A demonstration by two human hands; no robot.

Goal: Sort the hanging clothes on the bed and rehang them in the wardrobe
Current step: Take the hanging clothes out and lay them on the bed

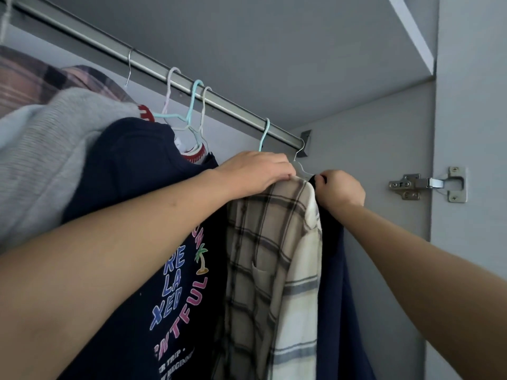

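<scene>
A metal wardrobe rail [153, 67] runs from upper left down to its bracket at the right. A cream plaid shirt [263, 256] hangs near the rail's right end on a teal hanger hook [265, 133]. My left hand [255, 171] grips the shirt's shoulder at the top. Right of it hangs a dark navy garment [333, 270] on a white wire hanger [300, 157]. My right hand [338, 189] pinches the top of this navy garment near the hanger. A navy printed sweatshirt [153, 215] hangs left of the plaid shirt, under my left forearm.
More clothes hang at the left: a grey knit [46, 149] and a plaid flannel [30, 75], with several hanger hooks [196, 100] on the rail. The wardrobe's grey side wall and a door hinge [428, 184] are close on the right.
</scene>
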